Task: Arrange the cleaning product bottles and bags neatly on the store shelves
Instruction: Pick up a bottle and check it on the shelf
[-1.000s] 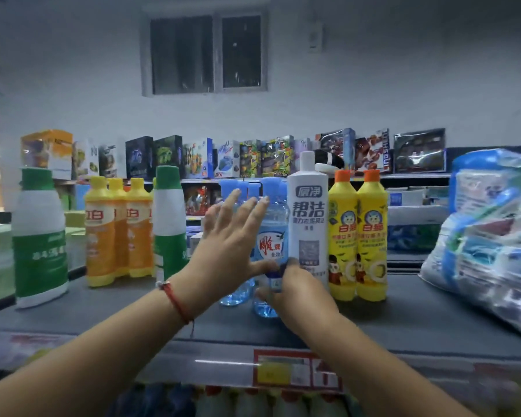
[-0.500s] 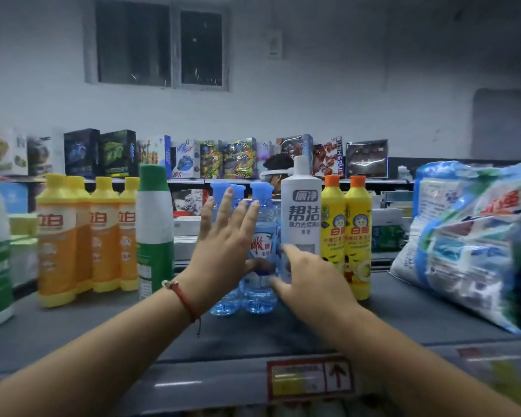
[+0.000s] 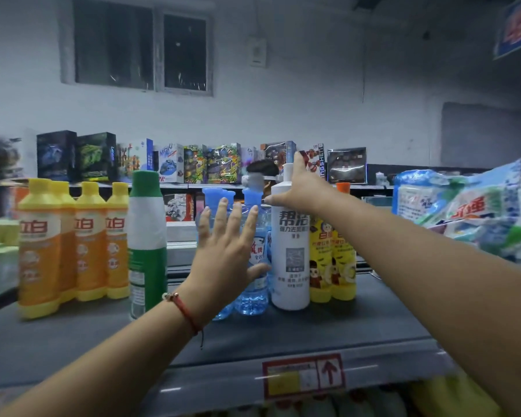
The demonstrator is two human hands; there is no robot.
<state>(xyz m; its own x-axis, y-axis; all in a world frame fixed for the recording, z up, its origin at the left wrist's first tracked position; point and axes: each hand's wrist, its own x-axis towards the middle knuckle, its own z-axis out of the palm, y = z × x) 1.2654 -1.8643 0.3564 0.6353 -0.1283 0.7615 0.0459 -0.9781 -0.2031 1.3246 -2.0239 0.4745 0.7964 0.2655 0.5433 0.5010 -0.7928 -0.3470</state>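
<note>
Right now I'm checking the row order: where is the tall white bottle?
In the head view the white bottle stands right of centre on the shelf, between the blue bottles and the yellow bottles.

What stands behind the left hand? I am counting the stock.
Clear blue bottles with blue caps stand behind the left hand. The hand covers their middles, so their count stays unclear.
</note>
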